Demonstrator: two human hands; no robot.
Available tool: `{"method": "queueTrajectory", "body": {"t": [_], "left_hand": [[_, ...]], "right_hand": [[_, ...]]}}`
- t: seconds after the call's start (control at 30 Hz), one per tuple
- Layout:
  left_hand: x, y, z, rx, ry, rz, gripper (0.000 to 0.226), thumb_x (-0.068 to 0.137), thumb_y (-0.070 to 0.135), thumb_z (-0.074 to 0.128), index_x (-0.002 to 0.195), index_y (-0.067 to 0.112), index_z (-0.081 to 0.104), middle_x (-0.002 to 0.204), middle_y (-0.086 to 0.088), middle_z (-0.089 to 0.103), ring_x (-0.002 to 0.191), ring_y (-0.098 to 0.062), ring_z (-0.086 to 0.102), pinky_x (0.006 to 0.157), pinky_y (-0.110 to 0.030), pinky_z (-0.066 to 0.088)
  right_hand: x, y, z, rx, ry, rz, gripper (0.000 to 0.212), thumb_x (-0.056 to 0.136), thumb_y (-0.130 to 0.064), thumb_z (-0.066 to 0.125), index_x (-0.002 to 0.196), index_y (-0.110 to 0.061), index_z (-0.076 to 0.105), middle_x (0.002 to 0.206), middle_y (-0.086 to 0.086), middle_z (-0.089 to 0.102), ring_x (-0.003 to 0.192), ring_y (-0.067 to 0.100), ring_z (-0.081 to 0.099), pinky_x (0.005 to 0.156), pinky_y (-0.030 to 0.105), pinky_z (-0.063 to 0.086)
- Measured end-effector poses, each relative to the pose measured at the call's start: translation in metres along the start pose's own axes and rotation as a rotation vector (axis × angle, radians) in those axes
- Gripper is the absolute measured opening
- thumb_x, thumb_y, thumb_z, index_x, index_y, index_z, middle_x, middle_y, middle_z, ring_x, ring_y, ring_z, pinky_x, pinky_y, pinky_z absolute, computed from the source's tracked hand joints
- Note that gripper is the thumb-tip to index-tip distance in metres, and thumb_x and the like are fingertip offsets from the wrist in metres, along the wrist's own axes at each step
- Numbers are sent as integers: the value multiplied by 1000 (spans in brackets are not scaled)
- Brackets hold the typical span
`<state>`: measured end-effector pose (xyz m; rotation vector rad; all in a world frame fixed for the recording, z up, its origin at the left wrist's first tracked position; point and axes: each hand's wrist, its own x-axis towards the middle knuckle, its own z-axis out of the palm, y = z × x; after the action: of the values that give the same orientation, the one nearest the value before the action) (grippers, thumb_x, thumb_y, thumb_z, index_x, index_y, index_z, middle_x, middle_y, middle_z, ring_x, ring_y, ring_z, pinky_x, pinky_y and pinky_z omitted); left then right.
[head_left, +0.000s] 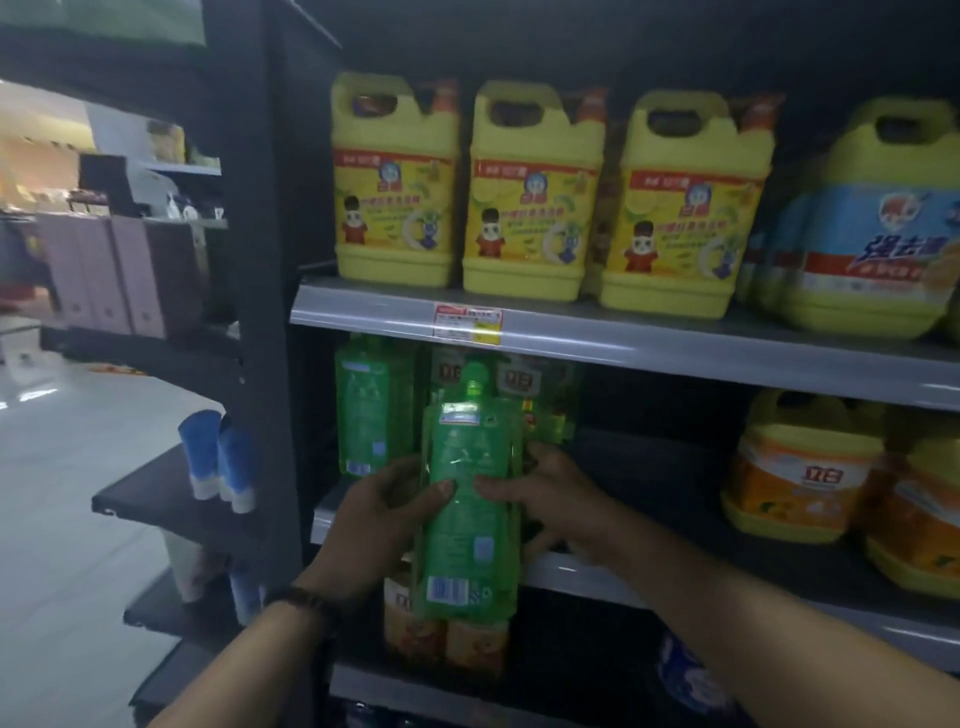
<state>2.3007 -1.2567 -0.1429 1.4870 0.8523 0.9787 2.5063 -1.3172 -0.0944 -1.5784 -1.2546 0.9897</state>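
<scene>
Green detergent bottle (470, 499) stands upright, gripped by left hand (382, 512) and right hand (553, 493), fingers curled round its sides.

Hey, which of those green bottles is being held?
The front green bottle, gripped between the left hand and right hand, barcode side toward the camera. The other green bottles stand back on the shelf.

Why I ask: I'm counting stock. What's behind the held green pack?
Green bottles stand shelved behind the pack; it covers their lower parts, hiding their count.
</scene>
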Motion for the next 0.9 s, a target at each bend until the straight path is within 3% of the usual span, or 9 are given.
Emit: {"method": "queueTrajectory", "body": {"t": [0.1, 0.23, 0.37, 0.43, 0.53, 0.6, 0.7, 0.77, 0.9], "left_hand": [[15, -13, -10, 185, 108, 57, 39, 87, 44, 81, 120, 27, 69, 109, 9, 80, 97, -5, 77, 85, -39, 65], [19, -30, -21, 557, 50, 78, 30, 92, 46, 74, 118, 33, 64, 106, 18, 74, 92, 7, 69, 69, -7, 49], [27, -40, -22, 512, 17, 166, 42, 94, 29, 74, 133, 35, 59, 112, 26, 71, 103, 14, 65, 76, -3, 48], [35, -46, -20, 611, 13, 207, 58, 92, 42, 70, 146, 39, 50, 133, 23, 64, 123, 0, 61, 97, -16, 49], [44, -46, -15, 943, 14, 33, 79, 92, 62, 61, 159, 47, 22, 166, 18, 29, 147, -29, 28, 117, -50, 30], [52, -47, -11, 1009, -27, -5, 83, 92, 64, 60, 161, 47, 16, 172, 18, 12, 151, -32, 18, 117, -54, 24], [63, -50, -7, 1030, -49, 4, 86, 94, 64, 58, 162, 47, 9, 172, 19, 11, 151, -31, 18, 114, -53, 24], [67, -53, -5, 1040, -45, 5, 86, 94, 64, 56, 163, 46, 8, 172, 20, 13, 149, -31, 20, 112, -53, 24], [72, -58, 2, 1099, -28, 10, 78, 97, 61, 52, 162, 45, 11, 172, 21, 9, 147, -32, 22, 112, -55, 27]], "right_hand": [[29, -8, 1, 10, 71, -11, 44, 86, -35, 88, 125, -30, 67, 114, -7, 79, 104, 23, 76, 73, 60, 66], [62, -12, 5, 60, 144, -31, 44, 83, -31, 92, 121, -28, 71, 112, -7, 80, 104, 23, 76, 74, 64, 64], [89, -1, 6, 132, 155, -89, 54, 80, -20, 93, 127, -29, 68, 114, -9, 81, 104, 23, 78, 75, 66, 64], [101, 8, 10, 130, 171, -144, 64, 80, -11, 92, 134, -27, 62, 120, -7, 79, 105, 22, 78, 77, 64, 64], [120, 19, 11, 57, 212, -230, 66, 81, -10, 92, 136, -23, 58, 129, 0, 75, 115, 24, 75, 89, 58, 64], [134, 22, 9, -5, 217, -242, 60, 81, -17, 93, 128, -30, 59, 131, -1, 73, 116, 22, 73, 93, 59, 62], [152, 26, 7, -113, 204, -247, 55, 75, -41, 94, 115, -42, 56, 129, -3, 72, 113, 22, 74, 90, 59, 63], [160, 29, 6, -150, 205, -244, 62, 71, -52, 91, 120, -38, 56, 128, -4, 72, 112, 21, 74, 89, 58, 63], [165, 24, 5, -224, 197, -220, 59, 86, -35, 89, 133, -23, 56, 131, -1, 71, 114, 21, 72, 93, 58, 62]]}}
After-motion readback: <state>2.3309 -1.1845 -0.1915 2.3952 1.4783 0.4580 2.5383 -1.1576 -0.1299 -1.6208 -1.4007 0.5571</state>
